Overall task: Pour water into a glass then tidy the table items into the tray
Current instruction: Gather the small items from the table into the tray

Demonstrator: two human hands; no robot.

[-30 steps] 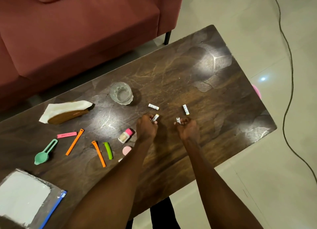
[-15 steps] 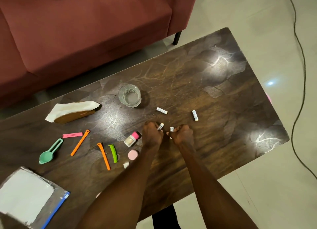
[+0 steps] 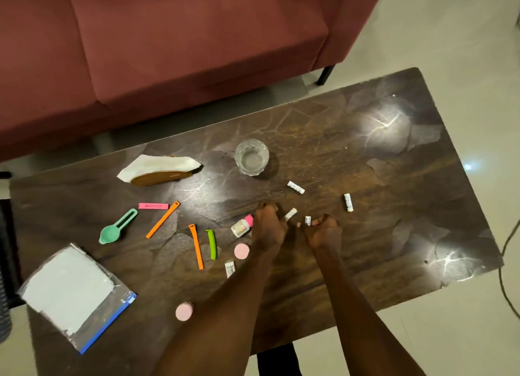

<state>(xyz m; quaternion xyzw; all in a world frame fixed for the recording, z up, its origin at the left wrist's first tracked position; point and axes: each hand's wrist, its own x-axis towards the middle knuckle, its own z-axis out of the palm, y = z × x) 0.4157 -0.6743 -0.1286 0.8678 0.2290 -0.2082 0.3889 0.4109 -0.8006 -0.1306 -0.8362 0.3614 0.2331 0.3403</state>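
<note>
Currently left hand (image 3: pixel 268 226) and right hand (image 3: pixel 323 233) each pinch 1 small white roll (image 3: pixel 290 214) mid-frame; tray not visible. Risk: loose fingertip pinches, rolls could drop and roll off the table (image 3: pixel 394 263).

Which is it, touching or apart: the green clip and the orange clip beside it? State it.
Apart. The head view shows a plain strip of dark table between the green clip and the orange clip, along their whole length.

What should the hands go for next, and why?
Probably the right hand should reach forward-right for the white roll lying loose on the table. Each hand already pinches one small roll, and the left hand has another loose roll ahead.
</note>
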